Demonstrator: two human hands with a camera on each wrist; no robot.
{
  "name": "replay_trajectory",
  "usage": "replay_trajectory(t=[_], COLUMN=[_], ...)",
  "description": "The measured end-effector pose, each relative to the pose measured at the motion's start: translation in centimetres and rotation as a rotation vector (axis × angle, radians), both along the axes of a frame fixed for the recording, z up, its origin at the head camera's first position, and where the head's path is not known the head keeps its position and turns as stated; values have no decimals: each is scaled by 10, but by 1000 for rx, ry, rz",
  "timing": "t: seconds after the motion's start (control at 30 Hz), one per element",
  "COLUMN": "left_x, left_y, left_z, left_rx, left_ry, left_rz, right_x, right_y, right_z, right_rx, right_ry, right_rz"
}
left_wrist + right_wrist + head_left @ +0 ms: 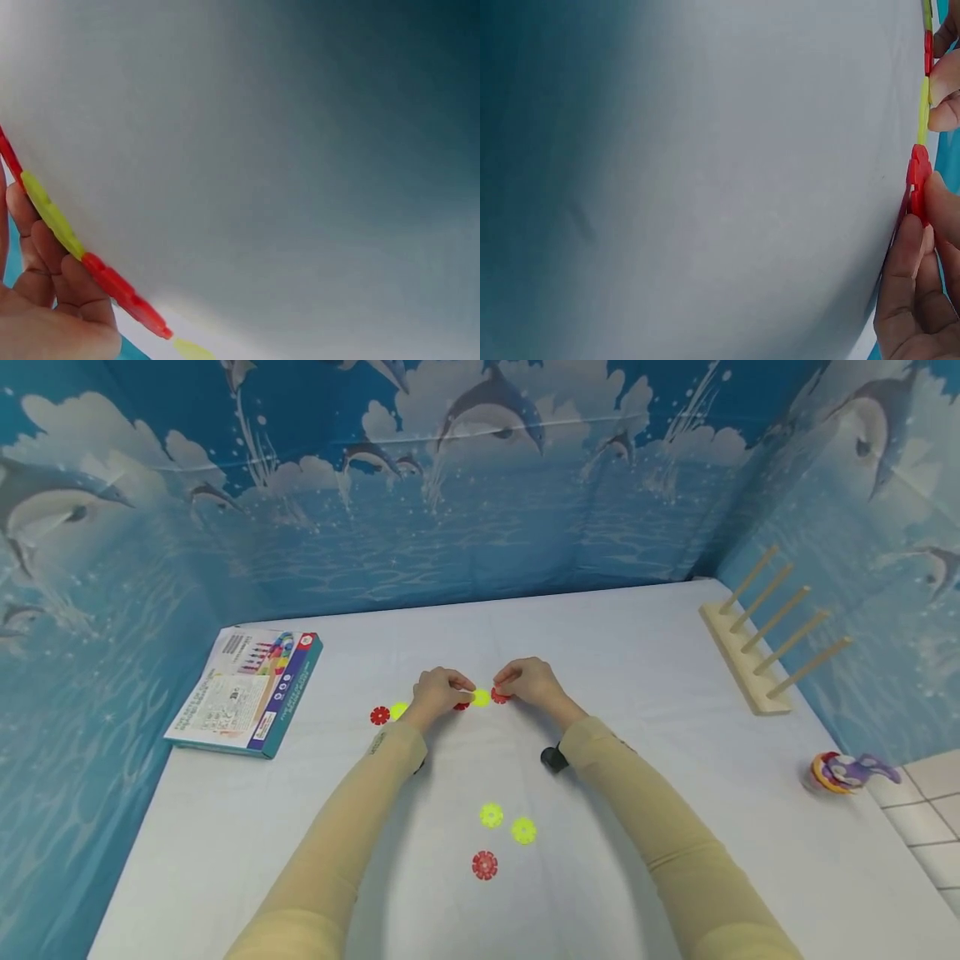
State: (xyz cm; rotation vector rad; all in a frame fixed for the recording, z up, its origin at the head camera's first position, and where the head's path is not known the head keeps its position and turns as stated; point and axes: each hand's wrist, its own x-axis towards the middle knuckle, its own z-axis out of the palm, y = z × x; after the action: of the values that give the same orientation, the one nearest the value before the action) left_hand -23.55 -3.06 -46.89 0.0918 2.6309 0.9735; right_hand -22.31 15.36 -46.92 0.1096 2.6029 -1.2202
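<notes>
A row of red and yellow notched discs runs across the white table, colours alternating, its middle hidden by my left hand. That hand pinches a yellow disc between thumb and finger, beside a partly covered red disc. Just right of it, my right hand pinches a red disc at the row's right end. In the right wrist view this red disc meets the edge of the yellow disc. Another red disc forms the left end.
Nearer the front lie two loose yellow discs and a loose red disc. At left is a flat box with a printed sheet on top. A wooden peg stand and a small purple toy stand at right.
</notes>
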Motion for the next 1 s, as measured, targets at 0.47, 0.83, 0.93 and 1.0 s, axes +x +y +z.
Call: replay_trajectory(t=[0.47,0.83,0.93,1.0], left_x=[-4,-4,-5,-5], left_y=[1,7,8,8], left_z=[8,11,11,12], left_rx=[-36,-39,-42,-45], left_ry=[0,-8,-6,-2], left_rz=[-10,2,-11,-21], right_x=[-7,-9,-10,-11], right_y=[-4,-4,-3,-2], right_z=[4,7,7,9], right_rx=[59,118,122,121], right_ry=[21,28,23,19], right_rz=[9,10,13,15])
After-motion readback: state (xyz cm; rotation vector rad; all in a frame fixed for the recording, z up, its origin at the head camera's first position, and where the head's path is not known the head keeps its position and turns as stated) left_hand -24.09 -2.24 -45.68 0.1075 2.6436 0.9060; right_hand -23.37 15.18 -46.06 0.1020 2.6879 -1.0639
